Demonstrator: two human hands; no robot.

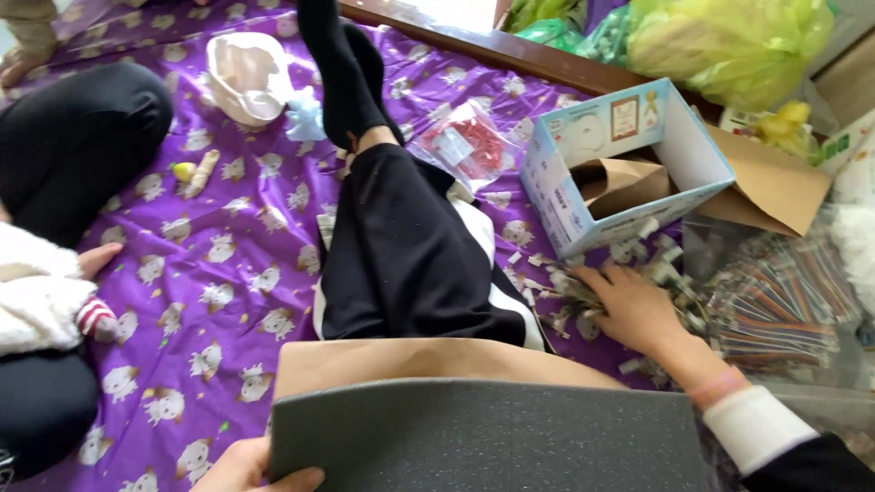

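left hand [251, 469] grip holding grey foam pad [483, 437]; right hand [638, 310] grip spread wide on small white parts [670, 273]

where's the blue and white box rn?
In the head view the blue and white box lies open at upper right on the purple sheet, just above the right hand resting in the small white pieces.

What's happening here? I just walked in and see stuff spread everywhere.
A person sits on a purple patterned sheet, legs stretched out. Their right hand rests on a pile of small white pieces beside an open blue-and-white box. Their left hand grips the edge of a grey foam board across the lap. Another person's hand rests at the left.
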